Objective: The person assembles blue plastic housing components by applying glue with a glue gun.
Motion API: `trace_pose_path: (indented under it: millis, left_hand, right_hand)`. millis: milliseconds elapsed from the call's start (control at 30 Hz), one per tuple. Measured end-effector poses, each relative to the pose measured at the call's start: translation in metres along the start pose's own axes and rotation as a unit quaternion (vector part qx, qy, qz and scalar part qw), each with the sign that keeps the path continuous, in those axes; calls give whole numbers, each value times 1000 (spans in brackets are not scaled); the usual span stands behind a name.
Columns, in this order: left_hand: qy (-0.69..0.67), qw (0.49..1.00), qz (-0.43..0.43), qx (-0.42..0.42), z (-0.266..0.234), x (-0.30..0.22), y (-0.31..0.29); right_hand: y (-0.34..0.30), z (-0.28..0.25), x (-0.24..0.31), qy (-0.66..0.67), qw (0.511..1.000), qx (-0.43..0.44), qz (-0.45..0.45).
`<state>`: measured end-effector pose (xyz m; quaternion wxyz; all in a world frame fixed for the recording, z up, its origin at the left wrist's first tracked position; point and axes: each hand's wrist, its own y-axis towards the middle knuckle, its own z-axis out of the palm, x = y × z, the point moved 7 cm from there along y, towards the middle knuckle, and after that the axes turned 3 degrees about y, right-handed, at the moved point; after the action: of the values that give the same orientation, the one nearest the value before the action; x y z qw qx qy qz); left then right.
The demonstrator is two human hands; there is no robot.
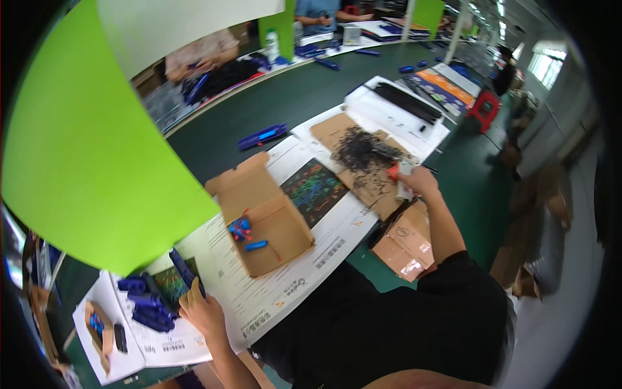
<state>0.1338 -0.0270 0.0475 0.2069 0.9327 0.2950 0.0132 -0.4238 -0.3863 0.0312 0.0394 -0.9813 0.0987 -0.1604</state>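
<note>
Gripped in the left hand [206,312] was a dark blue pen-like stick [186,270], the fingers closed around its lower end so that it slanted up and to the left. Just left of that hand lay a heap of similar blue sticks [146,305] on a white printed sheet [170,343], and further left sat a small cardboard tray [100,337] with a few blue pieces and a black block beside it.

Beyond the left hand, an open cardboard box [265,217] rested on a long white sheet [311,259], with a few blue sticks and a red-tipped piece inside it. A black card with rainbow-coloured scratch lines [314,188] lay just beside the box.

Farther right, the right hand [418,181] was closed around a small white object with an orange-red part [400,174]; how the fingers sat on it could not be told. It hovered at the edge of a flat brown cardboard sheet [363,185] covered by a pile of thin black sticks [363,150]. Below the forearm stood a taped cardboard carton [405,246].

All this lay on a dark green table [291,97]. A large green panel [84,149] blocked the left of the view. At the far side, other people's hands worked among more blue sticks, and a red stool [484,107] stood to the right.
</note>
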Motion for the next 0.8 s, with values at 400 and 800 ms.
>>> trace_pose_path:
  millis: [400, 800]
  left_hand:
    - [-77, 990, 45, -108, -8, 4, -9]
    - [-166, 985, -48, 27, 4, -33, -8]
  right_hand:
    - [-62, -48, 52, 29, 969, -200, -144]
    - [-66, -32, 68, 544, 830, 15, -120]
